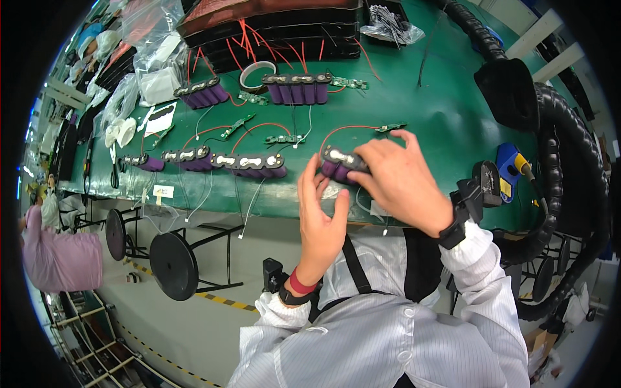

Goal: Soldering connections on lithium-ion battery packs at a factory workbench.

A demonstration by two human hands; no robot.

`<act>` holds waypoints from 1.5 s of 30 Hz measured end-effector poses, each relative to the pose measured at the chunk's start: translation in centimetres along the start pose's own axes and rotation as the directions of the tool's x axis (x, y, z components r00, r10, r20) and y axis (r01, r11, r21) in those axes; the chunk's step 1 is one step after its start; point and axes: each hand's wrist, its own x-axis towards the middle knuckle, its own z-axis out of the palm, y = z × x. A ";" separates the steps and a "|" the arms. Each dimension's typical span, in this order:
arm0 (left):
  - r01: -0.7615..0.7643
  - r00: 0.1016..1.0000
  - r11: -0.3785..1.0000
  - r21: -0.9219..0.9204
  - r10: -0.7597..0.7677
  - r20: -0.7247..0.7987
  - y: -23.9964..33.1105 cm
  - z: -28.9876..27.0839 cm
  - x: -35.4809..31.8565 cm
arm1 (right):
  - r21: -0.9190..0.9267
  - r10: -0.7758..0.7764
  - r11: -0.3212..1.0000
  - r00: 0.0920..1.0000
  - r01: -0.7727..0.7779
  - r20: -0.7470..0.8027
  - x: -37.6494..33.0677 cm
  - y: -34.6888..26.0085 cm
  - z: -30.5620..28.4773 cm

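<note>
A battery pack (337,170) of purple cells, with a dark holder and silver tabs on top, is tilted above the near edge of the green table. My right hand (402,180) is closed on its right end, thumb at the near side and fingers over the top. Beside the pack's left end is my left hand (322,223), its fingers stretched out and thumb apart; whether the fingertips touch the pack I cannot tell. A red wire arcs from the pack to a small green circuit board (392,127) lying just beyond my right hand.
More purple battery packs (249,165) with wired boards line the table's (414,97) near left; others (297,89) stand farther back near a tape roll (258,76) and black boxes (278,39). At right are a blue soldering-iron stand (509,169) and a black hose hood (508,94). Stools (174,266) stand below.
</note>
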 end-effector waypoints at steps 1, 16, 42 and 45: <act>-0.075 0.997 0.977 0.200 0.072 0.019 0.0 -0.2 -0.1 | 0.000 0.011 1.000 1.000 -0.011 0.000 -0.2 -0.2 0.2; -0.163 0.987 0.803 0.573 0.137 0.088 0.6 -0.7 -1.0 | -0.028 -0.042 0.999 0.994 0.040 -0.102 0.5 -0.3 1.8; -0.274 0.955 0.855 0.441 0.295 0.022 -0.3 -1.7 3.6 | 0.627 0.322 0.759 0.938 -0.174 -0.129 -3.5 2.6 5.8; -0.291 0.943 0.804 0.518 0.332 0.016 -0.3 -2.0 3.4 | 0.652 0.316 0.744 0.937 -0.146 -0.151 -3.1 2.1 5.9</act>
